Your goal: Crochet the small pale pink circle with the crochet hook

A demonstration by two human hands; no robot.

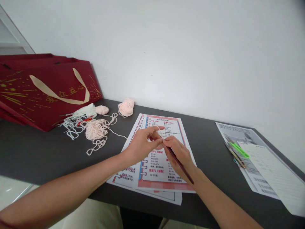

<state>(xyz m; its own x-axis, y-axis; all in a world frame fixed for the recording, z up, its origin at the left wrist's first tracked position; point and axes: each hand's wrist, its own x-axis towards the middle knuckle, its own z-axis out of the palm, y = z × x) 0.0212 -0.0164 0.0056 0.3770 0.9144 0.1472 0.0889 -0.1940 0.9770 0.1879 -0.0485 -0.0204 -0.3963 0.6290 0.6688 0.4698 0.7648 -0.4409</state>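
Observation:
In the head view, my left hand point(138, 143) is closed in a pinch on pale pink yarn, index finger raised with a strand over it. That yarn strand point(119, 135) runs left across the table to a loose, tangled pink skein point(95, 129). My right hand point(181, 152) grips a crochet hook with a dark red handle point(179, 164), its shaft pointing toward the left fingertips. Both hands meet above printed pattern sheets point(166, 185). The hook's tip and any stitches at the fingertips are too small to make out.
Dark red gift bags point(54, 92) with cream ribbon handles stand at the left. A pink yarn ball point(126, 107), a smaller pink ball point(102, 110) and white yarn point(84, 110) lie nearby. At the right, a bright green cutter point(239, 149) rests on papers point(269, 168). A white wall backs the table.

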